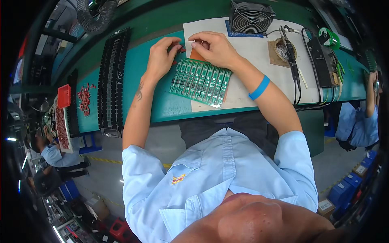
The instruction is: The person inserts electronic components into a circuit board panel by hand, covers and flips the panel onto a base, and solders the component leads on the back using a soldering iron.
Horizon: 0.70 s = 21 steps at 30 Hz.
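Observation:
A green circuit board panel [200, 82] made of several narrow strips lies tilted on the white mat [259, 60], partly over the teal bench top [162, 107]. My left hand [162, 56] pinches a small red part [182, 50] just above the panel's far left corner. My right hand [214, 47] rests fingers-down at the panel's far edge, on a brown pad [196, 55], fingertips close to the left hand. A blue wristband [259, 87] circles my right forearm.
A long black rack [111, 83] of slotted parts lies left of the panel. Red parts [84, 99] and a red tray [63, 96] sit farther left. A small fan [251, 18], a soldering iron in its stand [288, 50] and a black box [322, 60] stand at the right. Other people work at both sides.

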### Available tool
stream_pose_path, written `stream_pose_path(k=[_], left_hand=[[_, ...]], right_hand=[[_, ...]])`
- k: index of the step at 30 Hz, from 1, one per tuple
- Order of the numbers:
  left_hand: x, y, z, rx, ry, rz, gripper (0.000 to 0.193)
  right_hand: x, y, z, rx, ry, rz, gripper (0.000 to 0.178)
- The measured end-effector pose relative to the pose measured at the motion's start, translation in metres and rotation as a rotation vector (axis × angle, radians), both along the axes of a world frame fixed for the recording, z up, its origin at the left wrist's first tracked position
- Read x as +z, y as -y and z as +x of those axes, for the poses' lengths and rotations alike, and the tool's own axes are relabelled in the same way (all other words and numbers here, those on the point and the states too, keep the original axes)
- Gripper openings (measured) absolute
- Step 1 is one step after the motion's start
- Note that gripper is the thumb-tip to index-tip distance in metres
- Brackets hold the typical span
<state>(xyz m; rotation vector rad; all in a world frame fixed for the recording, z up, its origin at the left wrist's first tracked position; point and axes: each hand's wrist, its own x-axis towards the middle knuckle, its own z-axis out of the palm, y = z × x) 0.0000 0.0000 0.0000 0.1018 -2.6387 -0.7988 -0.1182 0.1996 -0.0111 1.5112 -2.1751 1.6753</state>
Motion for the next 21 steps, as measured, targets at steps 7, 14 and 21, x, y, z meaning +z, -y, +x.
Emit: stream_pose_path(k=[7, 14, 21], left_hand=[[0.000, -0.004, 0.007, 0.131, -0.187, 0.205, 0.026], [-0.011, -0.006, -0.001, 0.065, -0.405, 0.324, 0.030], [-0.012, -0.019, -0.005, 0.013, -0.404, 0.325, 0.033]], right_hand=[[-0.003, 0.002, 0.001, 0.011, -0.011, 0.025, 0.019], [-0.007, 0.010, 0.004, -0.015, -0.037, -0.124, 0.025], [-0.011, 0.015, 0.004, 0.025, 0.139, -0.023, 0.027]])
